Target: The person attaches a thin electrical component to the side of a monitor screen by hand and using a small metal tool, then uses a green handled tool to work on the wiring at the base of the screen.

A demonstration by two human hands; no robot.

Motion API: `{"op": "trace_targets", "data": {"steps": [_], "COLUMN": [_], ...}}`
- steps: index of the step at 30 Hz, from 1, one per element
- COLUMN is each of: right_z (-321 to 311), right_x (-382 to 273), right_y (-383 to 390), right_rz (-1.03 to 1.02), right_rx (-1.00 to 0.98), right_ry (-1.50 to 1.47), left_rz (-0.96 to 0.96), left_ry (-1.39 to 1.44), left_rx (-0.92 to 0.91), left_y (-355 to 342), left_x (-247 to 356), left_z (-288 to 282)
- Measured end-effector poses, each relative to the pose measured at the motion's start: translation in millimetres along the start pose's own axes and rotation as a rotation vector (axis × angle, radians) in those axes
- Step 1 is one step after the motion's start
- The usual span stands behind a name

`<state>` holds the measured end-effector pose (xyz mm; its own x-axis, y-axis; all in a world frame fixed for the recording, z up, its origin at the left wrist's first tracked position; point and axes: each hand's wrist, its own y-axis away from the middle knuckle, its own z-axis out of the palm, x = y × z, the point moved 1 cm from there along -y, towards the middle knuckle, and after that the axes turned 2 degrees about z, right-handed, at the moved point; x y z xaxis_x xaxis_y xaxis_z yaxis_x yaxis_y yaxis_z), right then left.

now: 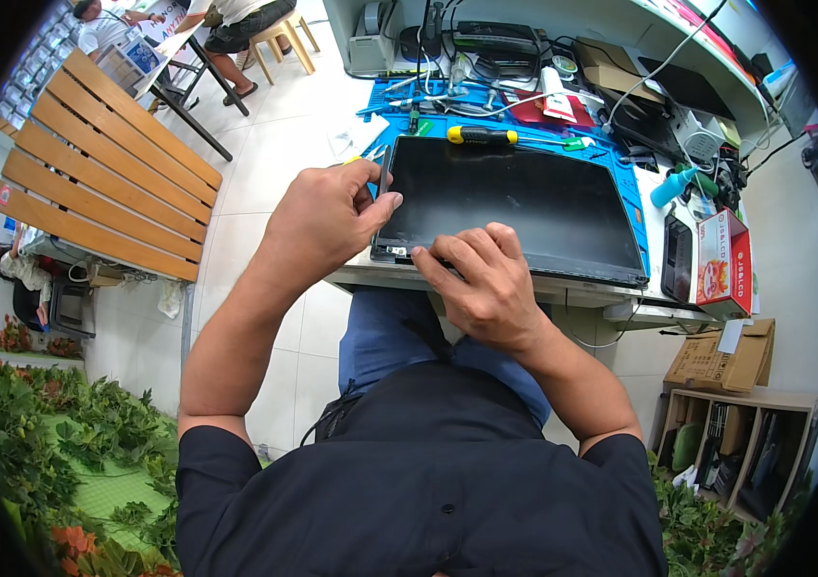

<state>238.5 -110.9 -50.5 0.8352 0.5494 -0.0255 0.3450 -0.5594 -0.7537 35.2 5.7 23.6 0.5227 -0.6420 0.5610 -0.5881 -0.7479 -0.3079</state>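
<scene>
The left hand's (318, 219) grip is pinched together, thumb and forefinger closed on a thin dark strip (386, 165) at the screen's left edge. The right hand (486, 288) lies at the near-left corner, its forefinger touching the lower border; whether its grip clamps anything I cannot tell (the curled fingers hide it). The black screen (515, 202) lies face up on the tabletop (655, 242) — its near edge toward the person's lap, a blue mat (631, 192) showing around the far and right sides. A yellow-and-black screwdriver (483, 136) lies along the far edge — a light-blue bottle (671, 188) and a red-and-white box (722, 264) stand to the right.
</scene>
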Motion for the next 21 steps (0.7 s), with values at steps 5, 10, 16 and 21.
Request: {"op": "trace_targets", "data": {"steps": [5,10,16,21], "right_z": [-1,1,0,1], "right_x": [-1,-2,-2,-1], "right_y": [-1,1,0,2], "right_rz": [0.003,0.01,0.008,0.01], "right_rx": [0.0,0.0,0.0,-0.01], "right_ry": [-0.001,-0.008,0.0,0.002], "left_rz": [0.062,0.037,-0.023,-0.093], "left_ry": [-0.077,-0.079,0.032,0.187], "left_rx": [0.051,0.049,0.036,0.012], "left_y": [3,4,6,8], "left_x": [3,3,-5,-6], "left_z": [3,5,7,5]}}
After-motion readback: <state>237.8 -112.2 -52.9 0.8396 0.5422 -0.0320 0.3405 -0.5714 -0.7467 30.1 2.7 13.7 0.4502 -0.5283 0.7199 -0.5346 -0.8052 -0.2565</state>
